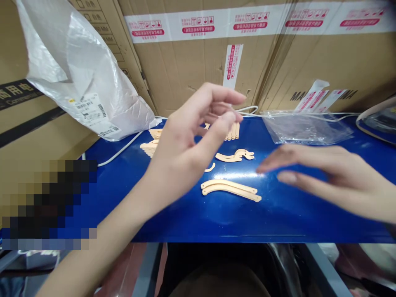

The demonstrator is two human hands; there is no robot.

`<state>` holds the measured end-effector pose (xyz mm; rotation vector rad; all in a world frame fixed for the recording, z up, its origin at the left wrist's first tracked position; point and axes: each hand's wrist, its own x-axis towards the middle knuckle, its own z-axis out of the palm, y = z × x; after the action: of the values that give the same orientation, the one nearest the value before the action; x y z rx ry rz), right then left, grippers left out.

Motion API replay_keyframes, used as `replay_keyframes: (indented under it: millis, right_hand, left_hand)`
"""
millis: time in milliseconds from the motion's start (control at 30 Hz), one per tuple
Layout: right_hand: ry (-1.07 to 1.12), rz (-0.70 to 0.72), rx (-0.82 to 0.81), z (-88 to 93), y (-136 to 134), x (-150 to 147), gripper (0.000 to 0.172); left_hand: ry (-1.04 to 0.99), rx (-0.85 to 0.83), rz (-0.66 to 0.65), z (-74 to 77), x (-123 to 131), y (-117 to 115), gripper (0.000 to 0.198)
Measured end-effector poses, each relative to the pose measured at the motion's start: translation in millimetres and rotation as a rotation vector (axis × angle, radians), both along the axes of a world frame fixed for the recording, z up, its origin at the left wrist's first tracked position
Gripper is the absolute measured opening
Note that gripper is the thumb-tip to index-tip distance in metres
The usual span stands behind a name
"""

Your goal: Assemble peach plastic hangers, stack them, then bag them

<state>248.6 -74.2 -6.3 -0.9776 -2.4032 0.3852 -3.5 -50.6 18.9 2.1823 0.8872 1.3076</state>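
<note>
My left hand is raised over the blue table, its fingers loosely curled and apart, with nothing in them. My right hand reaches in from the right, fingers stretched out flat just above the surface, empty and blurred by motion. Between the hands lie thin cream-coloured curved plastic pieces: a long pair, a smaller hooked pair and one short piece. Stacks of similar pieces sit behind my left hand, partly hidden by it.
Cardboard boxes with red-and-white tape wall the back. A crumpled white plastic bag hangs at the left. A clear plastic bag lies at the back right, with a white cable running along the table's rear.
</note>
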Motion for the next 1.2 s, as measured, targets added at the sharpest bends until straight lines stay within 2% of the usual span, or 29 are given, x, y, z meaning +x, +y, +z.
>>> replay_keyframes:
  millis: [100,167,267,367,467,600,700,833,1000,1200]
  right_hand:
    - [0.015,-0.070,0.018,-11.3,51,0,0.023]
    - [0.005,-0.092,0.077,-28.0,74,-1,0.023]
    - [-0.008,-0.124,0.150,-51.5,92,1,0.023]
    - [-0.026,-0.138,0.126,-64.9,95,3,0.027]
    - [-0.066,-0.130,0.084,-71.2,93,5,0.035]
    - [-0.131,-0.106,0.042,-77.4,92,5,0.054]
    - [-0.182,-0.110,0.031,-80.8,92,4,0.063]
    - [-0.237,-0.077,0.042,-81.2,93,5,0.061]
    - [-0.303,-0.019,0.084,-79.9,94,7,0.058]
    - [-0.328,-0.002,0.107,-82.0,94,7,0.055]
  left_hand:
    - [0.033,0.027,0.063,-28.6,19,44,0.018]
    - [0.139,0.052,0.011,-51.1,28,65,0.017]
    - [0.388,0.081,-0.052,-77.8,31,76,0.021]
    - [0.565,0.109,-0.092,-91.8,21,72,0.030]
    - [0.621,0.135,-0.096,-99.7,9,65,0.036]
    - [0.624,0.115,-0.073,-109.6,-2,61,0.048]
    - [0.603,0.129,-0.070,-112.6,-6,61,0.049]
    - [0.637,0.208,-0.007,-110.4,-9,60,0.043]
    - [0.702,0.326,0.062,-109.9,-8,56,0.046]
    - [0.764,0.251,0.080,-116.3,-7,58,0.043]
